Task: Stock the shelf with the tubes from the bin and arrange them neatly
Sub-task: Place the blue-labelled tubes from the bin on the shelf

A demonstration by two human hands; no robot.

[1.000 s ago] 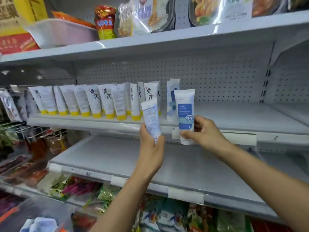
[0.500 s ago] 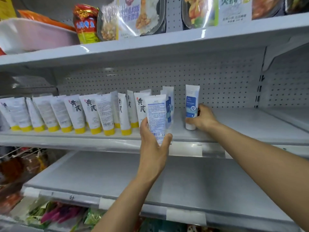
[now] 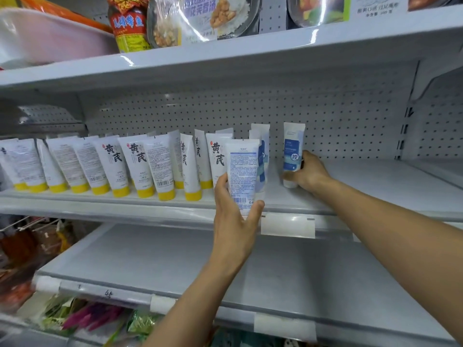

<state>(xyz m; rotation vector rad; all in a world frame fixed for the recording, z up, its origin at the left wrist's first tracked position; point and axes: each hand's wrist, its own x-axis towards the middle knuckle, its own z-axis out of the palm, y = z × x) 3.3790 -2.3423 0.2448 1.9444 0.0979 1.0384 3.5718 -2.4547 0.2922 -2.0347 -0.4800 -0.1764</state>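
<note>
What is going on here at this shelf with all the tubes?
A person is stocking the middle shelf. The right hand grips a blue-label tube standing cap down on it, right of the others. The left hand holds a second tube, printed back toward the camera, in front of the shelf edge. A row of yellow-capped tubes stands further left.

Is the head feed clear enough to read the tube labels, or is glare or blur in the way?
Head view: the white blue-printed tube in the left hand and the white blue-labelled tube in the right hand look sharp; glare sits on the film-wrapped meal bowls above; head view's lower-left coloured packets are blurred.
</note>
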